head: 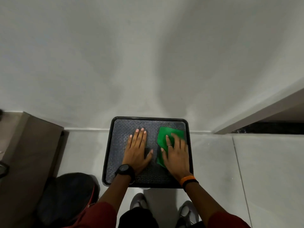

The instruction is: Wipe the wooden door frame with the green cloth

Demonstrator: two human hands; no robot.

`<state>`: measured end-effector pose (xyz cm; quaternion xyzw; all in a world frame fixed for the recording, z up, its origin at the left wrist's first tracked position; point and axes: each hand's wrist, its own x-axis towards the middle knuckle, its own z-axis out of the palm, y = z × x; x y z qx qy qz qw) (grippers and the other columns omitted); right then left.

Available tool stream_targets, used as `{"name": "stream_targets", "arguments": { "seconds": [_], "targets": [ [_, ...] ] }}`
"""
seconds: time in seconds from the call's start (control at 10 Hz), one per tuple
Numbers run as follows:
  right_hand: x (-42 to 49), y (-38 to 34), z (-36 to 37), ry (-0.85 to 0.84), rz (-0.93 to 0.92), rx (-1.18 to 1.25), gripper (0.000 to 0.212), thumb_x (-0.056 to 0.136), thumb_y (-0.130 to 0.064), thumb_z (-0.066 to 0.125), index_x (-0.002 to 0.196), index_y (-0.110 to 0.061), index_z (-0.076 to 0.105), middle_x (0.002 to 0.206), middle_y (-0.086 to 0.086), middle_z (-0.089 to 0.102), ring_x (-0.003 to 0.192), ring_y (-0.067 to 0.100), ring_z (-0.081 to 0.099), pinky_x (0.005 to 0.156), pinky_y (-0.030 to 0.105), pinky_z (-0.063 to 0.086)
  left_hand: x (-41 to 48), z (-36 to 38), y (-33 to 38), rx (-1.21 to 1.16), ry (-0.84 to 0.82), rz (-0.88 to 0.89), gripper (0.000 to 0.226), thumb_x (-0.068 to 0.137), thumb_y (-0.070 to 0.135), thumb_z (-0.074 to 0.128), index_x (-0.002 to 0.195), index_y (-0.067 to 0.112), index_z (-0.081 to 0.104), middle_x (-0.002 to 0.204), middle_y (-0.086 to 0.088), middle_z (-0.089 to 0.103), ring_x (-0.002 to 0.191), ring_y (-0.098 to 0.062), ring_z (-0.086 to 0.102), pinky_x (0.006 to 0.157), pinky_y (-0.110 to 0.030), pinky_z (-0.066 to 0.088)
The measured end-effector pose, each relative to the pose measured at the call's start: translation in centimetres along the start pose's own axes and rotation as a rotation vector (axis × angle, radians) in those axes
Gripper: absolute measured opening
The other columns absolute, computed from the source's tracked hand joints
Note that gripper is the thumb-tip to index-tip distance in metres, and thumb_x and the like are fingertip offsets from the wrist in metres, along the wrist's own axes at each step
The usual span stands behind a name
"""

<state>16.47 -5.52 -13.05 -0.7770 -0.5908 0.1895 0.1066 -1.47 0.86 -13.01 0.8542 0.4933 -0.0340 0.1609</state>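
Note:
A folded green cloth (166, 137) lies in the right part of a black textured tray (118, 127) on the floor. My right hand (176, 155) rests on top of the cloth with its fingers spread; whether it grips the cloth is unclear. My left hand (137, 150) lies flat and open on the bare tray surface, left of the cloth, with a black watch on its wrist. At the right, a pale door frame edge (263, 111) rises from the floor beside a dark gap.
A plain grey wall (148, 63) stands just behind the tray. A brown cabinet or box (29, 145) sits at the left, with a dark bag (65, 198) in front of it. My shoes (138, 201) stand on light floor tiles below the tray.

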Motion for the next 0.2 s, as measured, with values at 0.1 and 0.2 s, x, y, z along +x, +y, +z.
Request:
{"name": "stream_targets", "arguments": {
  "seconds": [0.1, 0.2],
  "targets": [
    [-0.1, 0.2, 1.4, -0.024, -0.059, -0.129, 0.071, 0.101, -0.053, 0.033, 0.154, -0.008, 0.048, 0.162, 0.018, 0.043, 0.150, 0.038, 0.039, 0.121, 0.060, 0.034, 0.1, 2.4, -1.0, -0.018, 0.014, -0.034, 0.085, 0.095, 0.056, 0.031, 0.158, 0.000, 0.024, 0.168, -0.016, 0.022, 0.157, -0.032, 0.015, 0.127, -0.047, 0.003],
    [0.1, -0.4, 0.2, 0.015, -0.057, -0.113, 0.079, 0.102, -0.060, 0.021, 0.162, -0.009, 0.033, 0.172, 0.015, 0.022, 0.160, 0.033, 0.015, 0.130, 0.057, 0.011, 0.3, 1.3, -0.3, -0.091, 0.093, -0.027, 0.080, 0.096, 0.050, 0.037, 0.155, -0.004, 0.032, 0.164, -0.020, 0.030, 0.154, -0.036, 0.025, 0.127, -0.051, 0.016]
  ]
}}
